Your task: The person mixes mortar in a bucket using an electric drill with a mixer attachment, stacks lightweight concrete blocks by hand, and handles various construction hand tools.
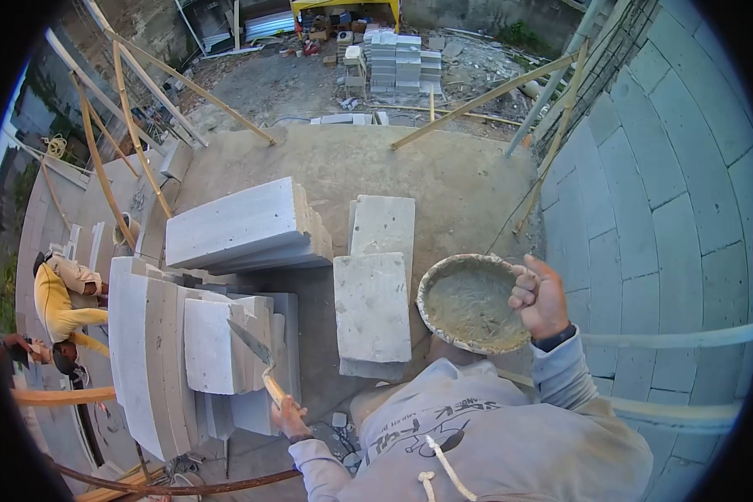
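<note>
Gripping hard with the left hand (290, 417), closed around the pale wooden handle (273, 388) of a pointed metal trowel (253, 345)! Aiming that blade up and leftward, right across the front of a thick white rectangular block (209, 347) in the pile; can't tell whether touching it or hovering over it. Over to the other side: clamping the crusted rim of a round, mortar-caked basin (421, 303) with the right hand (540, 297), curled shut on the edge. Carrying ridged grey mortar (468, 301) inside it, and holding it close in front of the body, just right of two overlapping pale rectangular slabs (372, 305). Dressed in a grey hooded sweatshirt (519, 435) with white drawstrings, plus a dark band (554, 338) at the right wrist. Look left, beyond the pile: spotting a person in a yellow top (57, 301), bent well over. Flanked on the right by a tall wall of large blue-grey blocks (644, 209). Backed, past the concrete floor (410, 159), by a distant stack of pale blocks (397, 65).
</note>
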Action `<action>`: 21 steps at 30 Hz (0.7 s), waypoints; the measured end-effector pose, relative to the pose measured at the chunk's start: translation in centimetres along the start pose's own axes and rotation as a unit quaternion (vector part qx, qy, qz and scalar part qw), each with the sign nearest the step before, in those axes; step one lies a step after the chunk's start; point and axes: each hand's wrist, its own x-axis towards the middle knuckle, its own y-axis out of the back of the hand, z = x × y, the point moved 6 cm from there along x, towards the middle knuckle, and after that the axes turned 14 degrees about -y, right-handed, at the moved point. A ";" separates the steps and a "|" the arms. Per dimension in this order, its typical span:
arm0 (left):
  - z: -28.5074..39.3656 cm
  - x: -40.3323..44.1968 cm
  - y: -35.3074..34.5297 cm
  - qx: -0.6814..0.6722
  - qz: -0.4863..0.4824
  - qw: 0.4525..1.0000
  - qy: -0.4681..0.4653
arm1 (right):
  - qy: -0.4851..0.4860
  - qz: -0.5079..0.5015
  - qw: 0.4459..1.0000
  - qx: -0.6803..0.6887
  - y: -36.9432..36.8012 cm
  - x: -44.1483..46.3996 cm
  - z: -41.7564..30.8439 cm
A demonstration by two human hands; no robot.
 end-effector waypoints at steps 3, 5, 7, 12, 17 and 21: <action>2.8 -4.8 -4.3 0.011 0.063 0.998 0.011 | -0.061 0.089 0.993 -0.051 4.0 5.6 0.3; 4.7 -5.8 -5.8 0.087 0.002 0.996 -0.011 | -0.072 0.134 0.985 -0.076 6.4 10.3 0.6; 5.7 -5.5 -5.8 0.180 -0.039 0.982 -0.050 | -0.080 0.134 0.985 -0.075 7.4 14.6 0.4; 10.3 -4.8 -9.1 0.331 -0.044 0.927 -0.170 | -0.080 0.181 0.977 -0.080 7.3 20.4 -1.5; 7.7 -2.1 -9.6 0.283 -0.049 0.947 -0.143 | -0.054 0.205 0.973 -0.089 7.9 24.2 -5.1; 4.1 1.1 -9.6 0.284 -0.035 0.951 -0.113 | -0.052 0.218 0.965 -0.135 7.5 25.9 -8.2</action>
